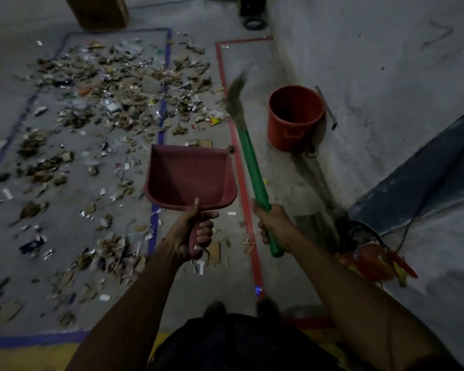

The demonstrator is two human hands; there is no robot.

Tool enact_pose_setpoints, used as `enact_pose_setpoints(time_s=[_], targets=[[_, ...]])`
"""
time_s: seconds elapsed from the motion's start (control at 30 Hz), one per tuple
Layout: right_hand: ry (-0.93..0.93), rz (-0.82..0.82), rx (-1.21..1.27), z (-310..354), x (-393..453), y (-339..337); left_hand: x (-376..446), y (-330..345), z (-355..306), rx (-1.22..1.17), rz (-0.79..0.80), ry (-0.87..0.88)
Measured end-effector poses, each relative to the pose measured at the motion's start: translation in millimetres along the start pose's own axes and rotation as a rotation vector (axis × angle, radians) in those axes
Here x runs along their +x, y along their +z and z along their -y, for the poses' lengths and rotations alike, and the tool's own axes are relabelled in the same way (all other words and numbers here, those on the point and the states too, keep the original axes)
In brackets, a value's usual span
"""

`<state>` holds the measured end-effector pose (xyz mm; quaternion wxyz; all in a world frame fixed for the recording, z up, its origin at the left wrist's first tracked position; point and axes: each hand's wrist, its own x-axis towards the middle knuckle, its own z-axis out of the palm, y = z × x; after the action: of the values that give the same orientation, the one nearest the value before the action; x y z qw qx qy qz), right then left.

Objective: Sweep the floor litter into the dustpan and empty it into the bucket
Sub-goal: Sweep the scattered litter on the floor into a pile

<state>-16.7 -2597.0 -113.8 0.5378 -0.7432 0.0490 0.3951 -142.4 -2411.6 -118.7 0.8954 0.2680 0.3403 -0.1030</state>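
Head view of a person standing at the near edge of a littered concrete floor (279, 183). The left hand (196, 234) is wrapped round the handle of a dark red plastic dustpan (190, 178), thumb laid along the top of the handle and fingers curled beneath; the pan is held in the air with its open mouth pointing away from the body, and its tray looks empty. The right hand (273, 226) grips the lower end of the green plastic handle of a short hand broom (248, 153), whose long axis runs up and slightly left from the fist to a blurred tuft of brownish bristles raised off the floor. The scattered litter of dry leaves, cardboard scraps and paper and foil bits (105, 108) lies ahead and to the left of both hands, mostly inside a rectangle of blue floor tape (160, 129), with some spilling over towards a red tape line (243, 183); the dustpan hand is the nearer to it. The round orange-red plastic bucket (295, 116) stands upright ahead and to the right, beyond the red line and close against the grey wall (386, 76), nearer the broom hand. Judged from this, sweeping has yet to fill the pan: it would have to come down to the left, and the bristles draw litter towards it.
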Motion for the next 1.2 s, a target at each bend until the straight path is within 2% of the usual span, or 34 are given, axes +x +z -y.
enact_pose_setpoints(time_s=[0.17, 0.23, 0.43, 0.53, 0.7, 0.8, 0.87, 1.0, 1.1, 1.2], targets=[[0.124, 0.084, 0.134, 13, 16, -26, -2, 38, 26, 0.008, 0.070, -0.021], [0.160, 0.130, 0.194, 15, 20, -35, -3, 51, 33, 0.040, 0.052, -0.031], [0.182, 0.163, 0.181, 11, 28, -54, -6, 71, 51, 0.216, -0.072, -0.091], [0.180, 0.144, 0.138, 11, 27, -58, -8, 70, 52, 0.411, -0.153, -0.094], [0.101, 0.103, 0.047, 12, 22, -54, -10, 64, 51, 0.631, -0.258, -0.002], [0.066, 0.059, 0.040, 10, 20, -47, -9, 64, 56, 0.791, -0.449, 0.079], [0.047, 0.030, 0.048, 7, 19, -43, -9, 68, 65, 0.928, -0.613, 0.140], [0.044, -0.021, 0.080, 9, 17, -36, -10, 74, 90, 1.541, -0.945, 0.380], [0.070, -0.028, 0.103, 9, 16, -35, -13, 74, 103, 1.816, -1.028, 0.527], [0.088, -0.029, 0.095, 6, 14, -34, -18, 69, 110, 2.006, -1.046, 0.534]])
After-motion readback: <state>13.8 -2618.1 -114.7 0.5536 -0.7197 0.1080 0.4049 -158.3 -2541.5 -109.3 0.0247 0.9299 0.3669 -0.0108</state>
